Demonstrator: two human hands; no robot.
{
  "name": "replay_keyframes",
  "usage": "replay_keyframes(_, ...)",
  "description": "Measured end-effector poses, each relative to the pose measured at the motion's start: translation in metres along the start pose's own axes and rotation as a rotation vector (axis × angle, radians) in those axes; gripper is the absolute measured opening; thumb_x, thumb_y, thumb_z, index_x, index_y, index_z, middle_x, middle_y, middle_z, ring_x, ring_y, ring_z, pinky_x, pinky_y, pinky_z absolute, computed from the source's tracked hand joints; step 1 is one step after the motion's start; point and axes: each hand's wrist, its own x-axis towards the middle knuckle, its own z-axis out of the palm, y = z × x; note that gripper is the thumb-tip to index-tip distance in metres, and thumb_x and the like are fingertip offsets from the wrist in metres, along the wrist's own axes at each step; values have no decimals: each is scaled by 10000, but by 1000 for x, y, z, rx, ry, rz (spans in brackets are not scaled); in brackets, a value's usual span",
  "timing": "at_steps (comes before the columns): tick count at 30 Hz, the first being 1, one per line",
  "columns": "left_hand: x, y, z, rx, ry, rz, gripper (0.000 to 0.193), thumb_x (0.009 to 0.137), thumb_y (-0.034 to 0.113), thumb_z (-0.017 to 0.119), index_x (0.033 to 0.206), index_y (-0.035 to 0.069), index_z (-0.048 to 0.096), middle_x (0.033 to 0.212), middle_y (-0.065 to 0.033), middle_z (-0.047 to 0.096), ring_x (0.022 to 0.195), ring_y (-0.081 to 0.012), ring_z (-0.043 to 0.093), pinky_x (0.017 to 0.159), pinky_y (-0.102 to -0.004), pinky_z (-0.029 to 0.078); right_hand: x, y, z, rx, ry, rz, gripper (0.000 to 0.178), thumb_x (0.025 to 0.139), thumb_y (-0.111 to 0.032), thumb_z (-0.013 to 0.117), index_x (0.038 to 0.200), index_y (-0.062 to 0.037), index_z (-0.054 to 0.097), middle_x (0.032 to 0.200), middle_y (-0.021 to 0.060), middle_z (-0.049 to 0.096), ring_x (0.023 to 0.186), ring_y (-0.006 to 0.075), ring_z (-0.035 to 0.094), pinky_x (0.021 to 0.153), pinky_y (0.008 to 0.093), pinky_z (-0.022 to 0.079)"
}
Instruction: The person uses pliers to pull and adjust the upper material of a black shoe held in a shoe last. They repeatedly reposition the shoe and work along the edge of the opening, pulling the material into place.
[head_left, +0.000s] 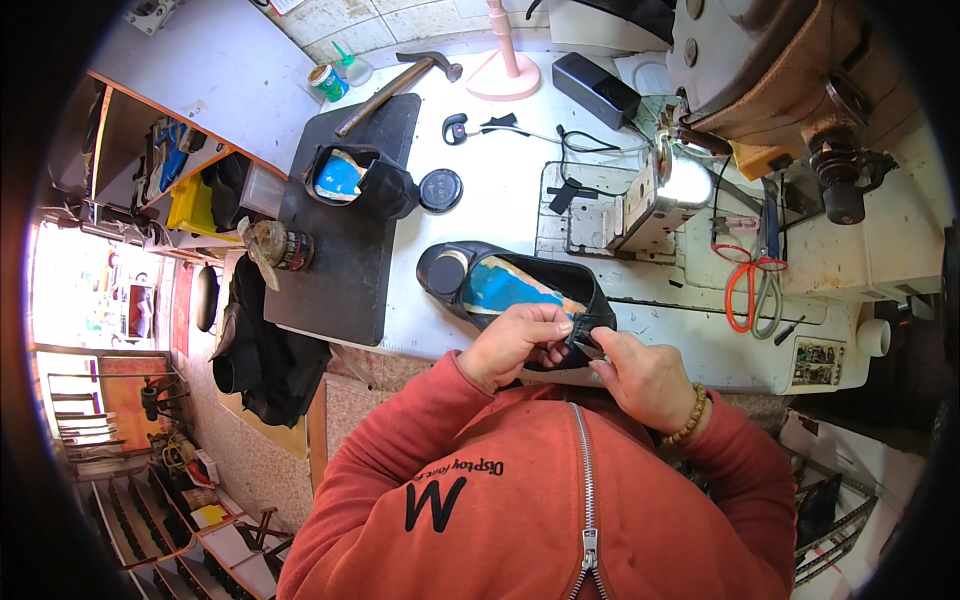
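Observation:
A black shoe (594,285) lies at the table's front edge, its inside lined blue and tan, its heel end toward me. A round black lid or tin (449,270) rests on its toe end. My left hand (518,343) is closed in a pinch on the shoe's black heel edge. Just to the right, my right hand (645,376) is closed, thumb and forefinger together at that same edge. A thin grey metal tool (591,351) shows between its fingers; its exact kind is too small to tell.
A second black shoe (385,188) stands on a dark board (345,300) with a hammer (385,95) and a jar (280,245). A lit sewing machine (645,205) stands at right, near red-handled scissors (740,290). Behind are a pink stand (508,75) and a black box (596,85).

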Motion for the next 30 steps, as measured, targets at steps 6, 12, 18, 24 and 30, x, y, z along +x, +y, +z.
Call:
replay_keyframes(6, 0, 1, 0, 8, -7, 6, 143, 903, 202, 551, 841, 82, 598, 704, 11, 566, 617, -66, 517, 574, -198, 425, 3, -4, -6, -75, -49, 11, 324, 779, -182, 657, 1060, -94, 522, 685, 45, 524, 491, 216, 551, 423, 328, 423)
replay_keyframes(12, 0, 1, 1, 6, -2, 4, 147, 906, 203, 545, 841, 82, 598, 713, 14, 564, 622, -65, 515, 577, -197, 424, 7, -5, -11, -87, -75, 3, 280, 781, -184, 652, 1015, -103, 520, 665, 39, 511, 480, 214, 546, 400, 327, 409)
replay_keyframes(18, -1, 2, 1, 4, -3, 3, 147, 907, 201, 545, 832, 84, 594, 714, 16, 563, 618, -63, 514, 578, -191, 425, 10, -6, -14, -102, -94, -4, 246, 777, -183, 651, 963, -108, 508, 651, 36, 496, 470, 216, 540, 397, 329, 408)
replay_keyframes(24, -1, 2, 1, 15, 1, 5, 149, 905, 201, 549, 819, 84, 585, 713, 13, 563, 617, -65, 515, 572, -192, 428, 13, -6, -19, -137, -186, -5, 292, 787, -183, 652, 1040, -96, 534, 670, 49, 540, 508, 229, 551, 431, 330, 415)
replay_keyframes(30, -1, 1, 2, 21, 13, 7, 157, 907, 203, 548, 813, 82, 579, 713, 11, 563, 616, -67, 517, 569, -196, 432, 17, -5, -22, -185, -241, -19, 254, 800, -200, 637, 1015, -108, 538, 659, 45, 545, 505, 226, 552, 424, 334, 415)
